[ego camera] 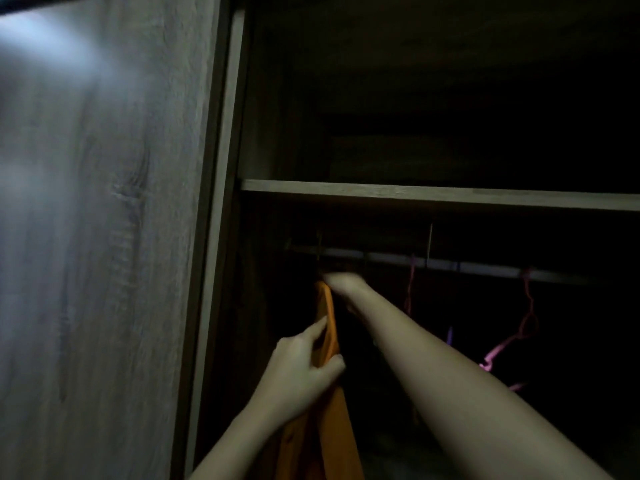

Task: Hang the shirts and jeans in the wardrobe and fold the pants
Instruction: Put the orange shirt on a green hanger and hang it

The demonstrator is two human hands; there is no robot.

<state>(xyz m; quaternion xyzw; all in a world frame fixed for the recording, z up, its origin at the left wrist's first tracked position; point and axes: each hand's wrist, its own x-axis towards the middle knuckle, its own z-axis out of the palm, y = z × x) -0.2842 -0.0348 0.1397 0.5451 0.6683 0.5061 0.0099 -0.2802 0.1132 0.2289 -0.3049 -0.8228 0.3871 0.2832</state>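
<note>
An orange shirt (329, 410) hangs down inside the dark wardrobe, just under the left end of the metal rail (433, 261). My left hand (304, 362) pinches the shirt's cloth between thumb and fingers about halfway up. My right hand (343, 282) reaches to the top of the shirt right below the rail, fingers closed around what seems to be its hanger; the hanger itself is hidden in the dark.
Empty pink hangers (519, 327) and a thin one (410, 285) hang on the rail to the right. A wooden shelf (433, 195) runs above the rail. The grey wood-grain wardrobe door (104, 237) fills the left.
</note>
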